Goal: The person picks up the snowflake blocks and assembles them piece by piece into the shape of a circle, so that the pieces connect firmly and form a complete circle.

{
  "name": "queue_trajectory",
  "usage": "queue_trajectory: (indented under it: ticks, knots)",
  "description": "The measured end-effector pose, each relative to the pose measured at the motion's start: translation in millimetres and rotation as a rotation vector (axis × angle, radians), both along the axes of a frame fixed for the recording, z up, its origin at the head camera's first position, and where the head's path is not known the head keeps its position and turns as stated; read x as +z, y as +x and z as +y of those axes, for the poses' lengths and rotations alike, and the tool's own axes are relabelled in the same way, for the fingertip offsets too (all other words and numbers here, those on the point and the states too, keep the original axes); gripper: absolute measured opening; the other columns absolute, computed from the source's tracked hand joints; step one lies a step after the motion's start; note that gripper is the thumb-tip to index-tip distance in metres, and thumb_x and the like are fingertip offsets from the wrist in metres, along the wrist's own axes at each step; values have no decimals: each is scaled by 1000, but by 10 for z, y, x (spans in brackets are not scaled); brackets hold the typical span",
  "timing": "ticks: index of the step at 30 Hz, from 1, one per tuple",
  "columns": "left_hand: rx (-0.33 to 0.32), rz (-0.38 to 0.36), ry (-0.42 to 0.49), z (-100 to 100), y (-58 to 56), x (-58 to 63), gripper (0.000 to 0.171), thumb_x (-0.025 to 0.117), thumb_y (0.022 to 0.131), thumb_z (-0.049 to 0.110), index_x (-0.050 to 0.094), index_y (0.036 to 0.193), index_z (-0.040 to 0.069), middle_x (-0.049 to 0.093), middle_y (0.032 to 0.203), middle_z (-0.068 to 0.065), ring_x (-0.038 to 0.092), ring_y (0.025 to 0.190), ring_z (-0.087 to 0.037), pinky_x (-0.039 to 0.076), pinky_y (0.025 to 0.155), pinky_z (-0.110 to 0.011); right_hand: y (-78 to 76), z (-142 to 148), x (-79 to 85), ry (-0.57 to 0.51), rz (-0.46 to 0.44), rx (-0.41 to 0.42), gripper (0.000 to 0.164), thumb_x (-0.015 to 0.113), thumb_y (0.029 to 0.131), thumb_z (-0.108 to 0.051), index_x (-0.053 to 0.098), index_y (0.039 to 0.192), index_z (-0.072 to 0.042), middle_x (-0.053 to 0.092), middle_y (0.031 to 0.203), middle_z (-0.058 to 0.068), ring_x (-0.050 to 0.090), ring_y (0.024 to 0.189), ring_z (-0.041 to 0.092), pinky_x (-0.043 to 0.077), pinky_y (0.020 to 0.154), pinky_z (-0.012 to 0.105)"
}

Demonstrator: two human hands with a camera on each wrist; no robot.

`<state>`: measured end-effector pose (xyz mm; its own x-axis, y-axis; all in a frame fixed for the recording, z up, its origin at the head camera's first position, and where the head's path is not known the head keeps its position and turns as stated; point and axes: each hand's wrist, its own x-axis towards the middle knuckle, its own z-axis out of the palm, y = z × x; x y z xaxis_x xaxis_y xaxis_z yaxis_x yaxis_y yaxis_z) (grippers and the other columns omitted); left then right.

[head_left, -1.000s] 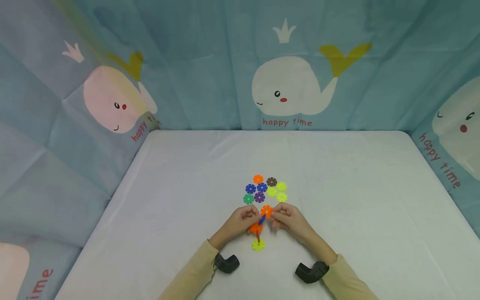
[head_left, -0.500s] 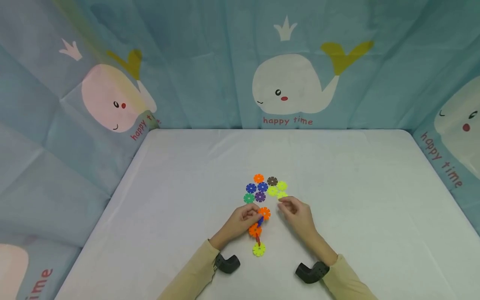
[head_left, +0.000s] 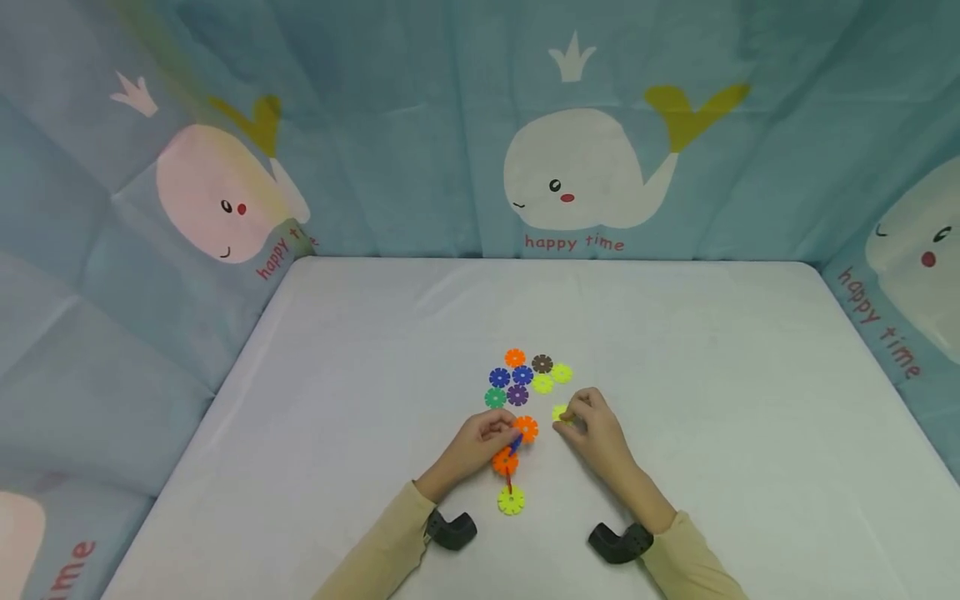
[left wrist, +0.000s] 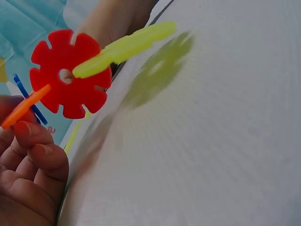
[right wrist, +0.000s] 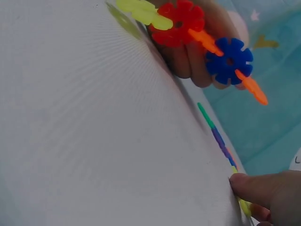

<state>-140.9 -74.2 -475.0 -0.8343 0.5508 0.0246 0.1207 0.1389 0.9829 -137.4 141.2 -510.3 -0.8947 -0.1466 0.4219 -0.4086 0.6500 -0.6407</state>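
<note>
My left hand holds a chain of linked notched plastic discs above the table. In the right wrist view its yellow end disc joins a red disc, then an orange disc, a blue disc and another orange disc. From the left wrist, the red disc appears face-on, and the fingers grip around the blue and orange pieces. My right hand pinches a loose yellow disc between thumb and fingers, low at the white tabletop, apart from the chain.
Beyond the hands, loose discs lie flat in a group: orange, brown, two blue, green, purple and two yellow. A whale-print cloth rises behind the white table.
My right hand has left the chain's orange end disc, reached the yellow discs and drawn one toward me, away from the group. The left hand has kept hold of the chain, which now hangs slightly lower.
</note>
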Motion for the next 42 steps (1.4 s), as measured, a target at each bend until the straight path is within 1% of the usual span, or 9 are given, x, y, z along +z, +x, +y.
queue_trajectory:
  ticks: [7, 12, 15, 17, 21, 25, 29, 35, 42]
  knots:
    - [-1, -25, 6, -9, 4, 12, 12, 52, 90, 4, 54, 94, -7, 58, 83, -8, 48, 64, -8, 42, 60, -18, 5, -1, 24, -44, -110, -36, 29, 76, 68, -4, 59, 91, -5, 49, 85, 1, 42, 69, 11, 38, 62, 31]
    - [-1, -54, 4, -15, 4, 19, 12, 52, 90, 4, 54, 95, -6, 57, 83, -12, 47, 63, -10, 41, 59, -18, 14, 10, 24, -157, -44, -39, 26, 75, 67, 3, 62, 88, -2, 44, 70, -2, 37, 58, 9, 34, 52, 24]
    - [-2, -56, 9, -14, 1, 6, 11, 53, 89, 3, 54, 94, -6, 56, 82, -11, 46, 63, -10, 40, 59, -18, 21, 9, 18, -243, -35, -23, 21, 75, 68, 3, 64, 84, -3, 50, 69, -4, 39, 55, 5, 34, 48, 21]
    - [0, -52, 16, -9, 2, -6, 11, 53, 89, 3, 55, 93, -6, 57, 82, -8, 48, 64, -9, 41, 61, -18, 32, -1, 12, -287, -69, 16, 17, 74, 70, 0, 65, 83, -5, 54, 71, -4, 42, 52, 5, 36, 46, 20]
    - [-1, -54, 55, 2, 3, -34, 10, 53, 89, 2, 54, 92, -8, 56, 81, -4, 49, 65, -8, 42, 62, -19, 64, -39, 11, -398, -161, 163, 13, 71, 73, 1, 65, 80, -7, 60, 74, 0, 52, 52, 9, 43, 48, 21]
    - [0, -48, 67, -6, -5, -35, 10, 53, 89, 1, 54, 91, -8, 56, 80, -5, 49, 64, -8, 42, 61, -18, 100, -95, 116, -496, -157, 310, 15, 65, 72, 14, 63, 79, 1, 59, 74, 10, 57, 60, 17, 48, 54, 25]
    - [8, -48, 48, -21, -14, -3, 10, 52, 89, 2, 54, 90, -8, 58, 80, -7, 48, 65, -9, 41, 61, -19, 130, -138, 274, -499, -144, 365, 12, 63, 72, 16, 62, 78, 6, 59, 72, 15, 55, 58, 17, 46, 53, 23]
    - [31, -56, 31, -24, 6, 15, 10, 52, 89, 2, 53, 90, -8, 56, 75, -3, 46, 62, -8, 39, 58, -18, 138, -145, 272, -481, -113, 389, 7, 65, 74, 11, 62, 76, 6, 58, 72, 15, 52, 61, 15, 46, 55, 22]
    - [31, -81, 37, -12, -7, 25, 9, 52, 89, 1, 51, 91, -8, 55, 77, -3, 47, 63, -8, 40, 59, -18, 133, -135, 268, -503, -110, 335, 17, 61, 69, 19, 58, 75, 4, 57, 72, 14, 54, 62, 11, 46, 52, 22]
